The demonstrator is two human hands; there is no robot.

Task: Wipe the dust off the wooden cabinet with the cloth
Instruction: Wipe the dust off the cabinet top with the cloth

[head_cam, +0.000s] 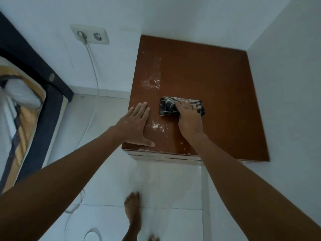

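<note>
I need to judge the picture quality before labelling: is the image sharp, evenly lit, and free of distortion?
Head view: soft, bluish, even light with no glare on the brown wooden cabinet top; wide-angle bending stretches the forearms and walls at the edges; the left side near the dark bed frame is smeared; the right hand on the striped dark cloth is slightly soft.

My right hand (188, 117) covers the middle of the cloth (181, 106), so its fold there is indeterminate. My left hand (136, 121) conceals the cabinet (208, 80) top beneath it. The bed (22, 105) is blurred and cropped at the left edge.
</note>
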